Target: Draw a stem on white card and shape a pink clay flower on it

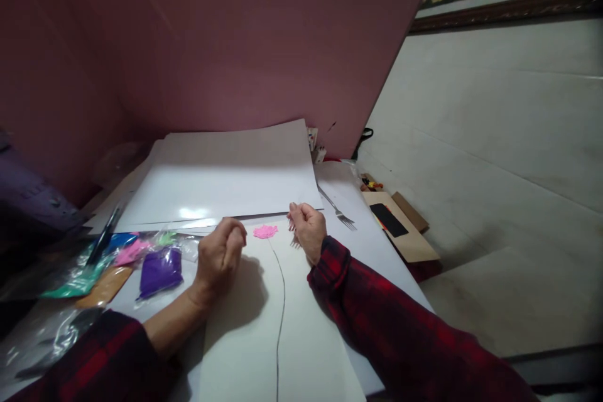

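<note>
In the head view, the person's left hand (220, 259) is curled into a loose fist with the thumb against the bent fingers; whether anything is inside cannot be told. The right hand (307, 231) is bunched, its thumb and index finger close together; thin, tine-like bits show at its near edge, too small to tell whether it has hold of them. Between the two hands lies the ruffled, bright pink patch of what looks like soft modelling clay (266, 232), on the long, cream-coloured paper sheet (240, 358). The patch caps the thin, dark, wavy line (284, 289), which runs down from between the hands towards the person.

The work appears to be at an early stage: pink covers the top, while the line shows no clay along its visible length. To the left of the left hand, on the white table (372, 245), sits the purple block in clear plastic wrapping (161, 271), seemingly unopened. Just beyond the right hand lies the silver metal fork (343, 218), untouched.
</note>
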Motion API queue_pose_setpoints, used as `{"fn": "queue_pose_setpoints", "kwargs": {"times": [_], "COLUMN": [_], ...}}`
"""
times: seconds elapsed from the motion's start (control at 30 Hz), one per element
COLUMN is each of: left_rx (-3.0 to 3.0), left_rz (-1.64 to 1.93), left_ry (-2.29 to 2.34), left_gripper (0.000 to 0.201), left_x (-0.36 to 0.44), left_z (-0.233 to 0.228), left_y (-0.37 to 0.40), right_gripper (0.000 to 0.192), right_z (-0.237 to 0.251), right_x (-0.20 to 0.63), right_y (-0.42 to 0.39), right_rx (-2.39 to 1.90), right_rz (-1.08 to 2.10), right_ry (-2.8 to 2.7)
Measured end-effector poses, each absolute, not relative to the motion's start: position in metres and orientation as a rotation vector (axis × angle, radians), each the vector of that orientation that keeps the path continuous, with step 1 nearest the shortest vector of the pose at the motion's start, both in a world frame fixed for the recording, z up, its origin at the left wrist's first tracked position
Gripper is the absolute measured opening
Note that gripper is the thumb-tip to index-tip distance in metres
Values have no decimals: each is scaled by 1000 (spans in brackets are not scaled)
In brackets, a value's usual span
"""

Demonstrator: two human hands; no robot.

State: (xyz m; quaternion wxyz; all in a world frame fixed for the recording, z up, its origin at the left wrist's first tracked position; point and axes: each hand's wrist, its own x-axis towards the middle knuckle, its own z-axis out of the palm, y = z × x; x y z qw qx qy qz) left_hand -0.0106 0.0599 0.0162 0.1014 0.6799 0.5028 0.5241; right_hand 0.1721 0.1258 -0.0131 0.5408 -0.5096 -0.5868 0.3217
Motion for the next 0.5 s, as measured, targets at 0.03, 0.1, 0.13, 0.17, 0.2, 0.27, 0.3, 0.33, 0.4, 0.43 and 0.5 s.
{"fn": "queue_pose_setpoints", "kwargs": {"times": [0.03,0.1,0.13,0.17,0.2,0.27,0.3,0.33,0.4,0.43,0.5], "left_rx": [1920,1793,1757,1734,1720,1703,1695,1691,1692,1696,1670], "left_rz": [1574,1606,1618,1636,1654,1679,1679,1682,1703,1752,1851], "left_ry": [1527,1618,1657,1687,1710,1746,1759,1782,1844,1909,2007], "left_gripper": [23,23,23,24,25,28,30,33,34,31,14], "left_x": [-14,-20,-21,-23,-23,-25,-26,-28,-38,-46,-69], "left_z": [17,16,16,16,16,18,21,26,39,49,72], "left_y": [64,70,73,76,77,79,80,80,80,79,77], "right_gripper": [45,45,44,43,41,37,36,35,34,33,33], "right_z": [-13,-10,-9,-7,-6,-4,-3,-3,-4,-5,-5], "right_x": [172,172,172,171,171,170,170,170,170,171,171], "right_y": [125,123,122,120,119,117,117,117,117,118,119], "right_rx": [-1233,-1288,-1319,-1351,-1380,-1422,-1437,-1450,-1468,-1474,-1476], "right_rz": [732,650,605,562,520,456,436,422,411,408,396], "right_ry": [-1439,-1535,-1589,-1644,-1698,-1785,-1814,-1831,-1842,-1840,-1843]}}
